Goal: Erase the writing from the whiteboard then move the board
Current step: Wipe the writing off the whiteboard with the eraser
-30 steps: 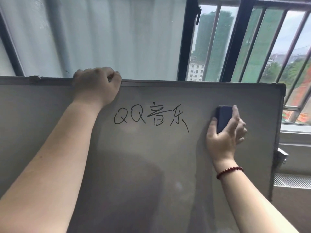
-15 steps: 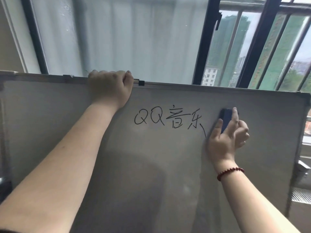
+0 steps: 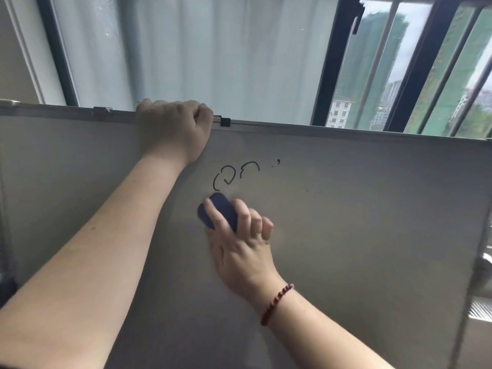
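A large grey-white whiteboard stands upright in front of me, filling the lower part of the view. My left hand grips its top edge, fingers curled over the frame. My right hand presses a dark blue eraser flat against the board, just below the leftover black writing. Only parts of two round letters and a couple of small marks remain. A red bead bracelet circles my right wrist.
Behind the board is a window with a pale curtain and dark frames. Metal bars cover the open pane on the right, with buildings outside. A black clip sits on the board's top rail.
My right hand swept the eraser left and down across the board, wiping away most of the writing. The left hand kept its grip on the top edge.
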